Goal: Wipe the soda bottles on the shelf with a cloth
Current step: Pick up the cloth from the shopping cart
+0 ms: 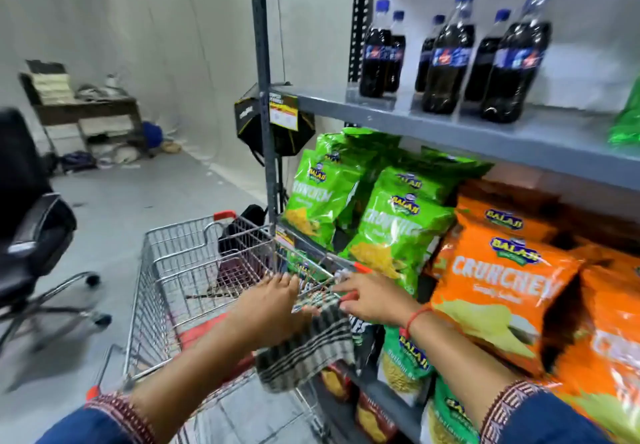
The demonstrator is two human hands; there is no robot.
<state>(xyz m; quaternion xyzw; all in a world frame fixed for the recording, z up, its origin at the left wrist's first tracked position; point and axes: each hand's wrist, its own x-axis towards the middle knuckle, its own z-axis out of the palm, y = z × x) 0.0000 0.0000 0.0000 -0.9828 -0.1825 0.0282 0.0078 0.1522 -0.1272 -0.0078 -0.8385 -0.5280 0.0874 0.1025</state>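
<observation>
both hands meet over the rim of a wire shopping cart [180,270], the left hand [273,301] and right hand [370,300] pinching the top edge of a checked cloth [308,343] that hangs down between them. above and beyond the right hand, dark soda bottles [446,52] with blue caps stand on a grey shelf [485,128]; green and orange snack bags [498,291] sit just beside that hand.

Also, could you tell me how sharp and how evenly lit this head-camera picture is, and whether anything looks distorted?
Head view: wide-angle bending bows the shelf upright and tilts the soda bottles; motion blur smears both hands, the left hand and right hand, plus the checked cloth and cart wire; glare streaks the orange snack bags; lighting is otherwise soft and fairly even.
</observation>
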